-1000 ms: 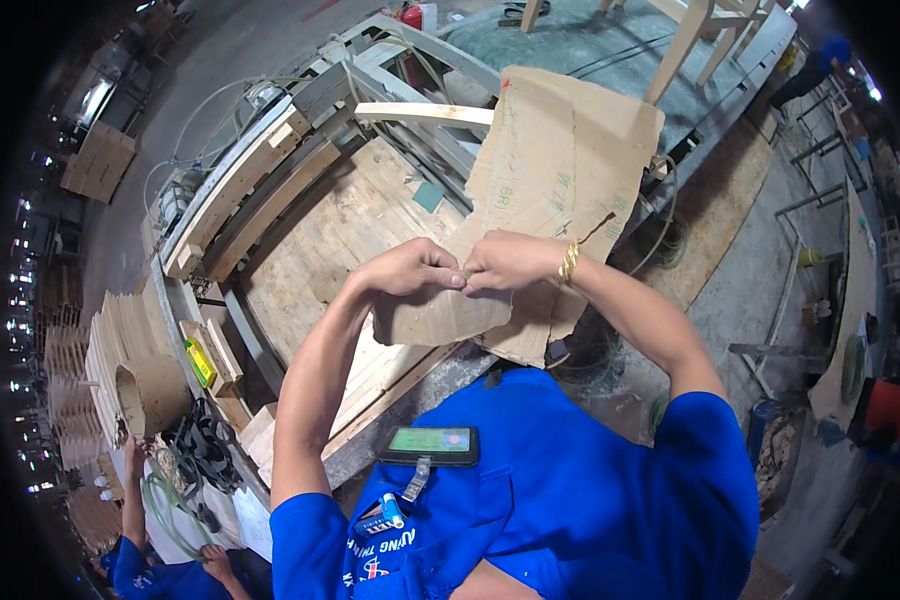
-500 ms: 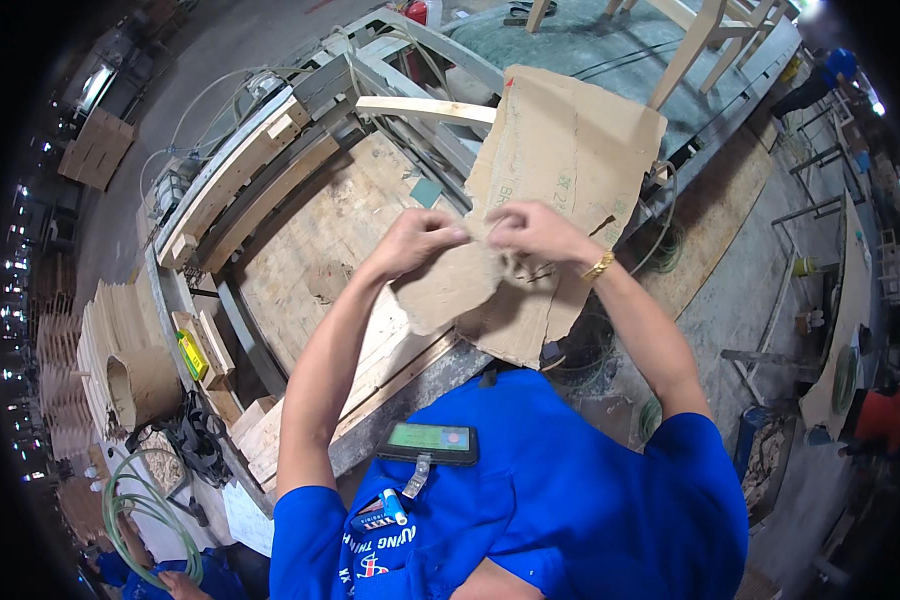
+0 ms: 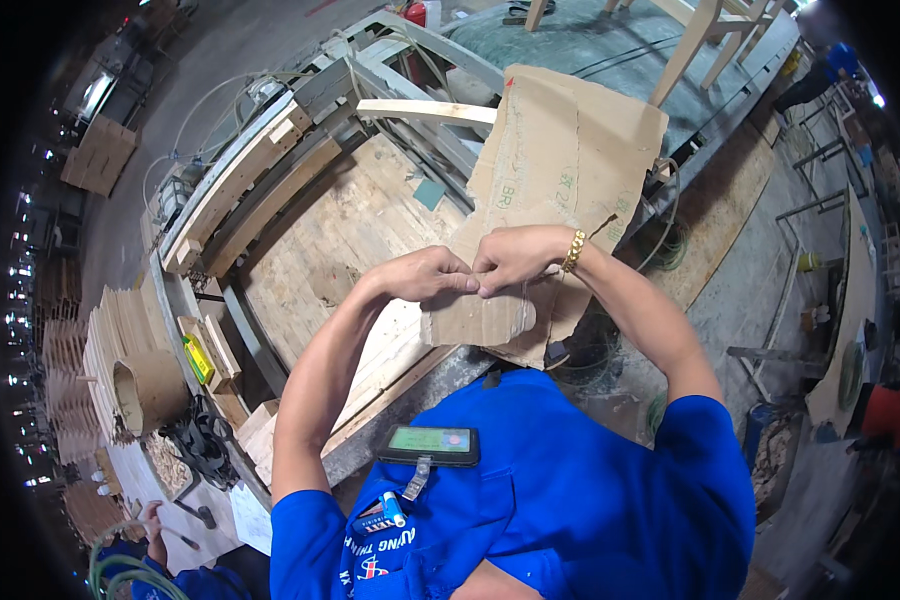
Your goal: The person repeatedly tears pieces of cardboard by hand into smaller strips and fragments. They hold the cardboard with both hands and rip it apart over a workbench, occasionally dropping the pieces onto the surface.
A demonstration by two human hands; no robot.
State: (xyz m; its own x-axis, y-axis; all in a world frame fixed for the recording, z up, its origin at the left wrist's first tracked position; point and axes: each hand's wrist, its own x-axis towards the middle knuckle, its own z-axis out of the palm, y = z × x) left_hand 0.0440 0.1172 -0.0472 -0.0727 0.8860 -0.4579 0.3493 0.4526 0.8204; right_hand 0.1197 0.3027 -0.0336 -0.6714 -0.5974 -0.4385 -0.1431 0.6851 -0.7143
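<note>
My left hand [image 3: 425,275] and my right hand [image 3: 518,257] meet in front of my chest, both pinching the top edge of a small brown cardboard piece [image 3: 480,318] that hangs below them. A gold bracelet [image 3: 572,250] sits on my right wrist. Behind the hands lies a larger sheet of cardboard [image 3: 570,150], propped over the edge of a wooden workbench [image 3: 340,230]. My blue shirt [image 3: 530,500] fills the lower middle, with a badge holder [image 3: 428,445] clipped at the chest.
A pale wooden strip [image 3: 425,112] lies across the metal frame at the bench's far end. Stacked curved plywood parts [image 3: 130,350] stand at the left. Another person's hand [image 3: 152,520] works at the lower left. Chair legs [image 3: 700,40] stand on a green surface beyond.
My hands spread slightly apart half a second ago and have come back together on the small cardboard piece, which now hangs lower and flatter below them.
</note>
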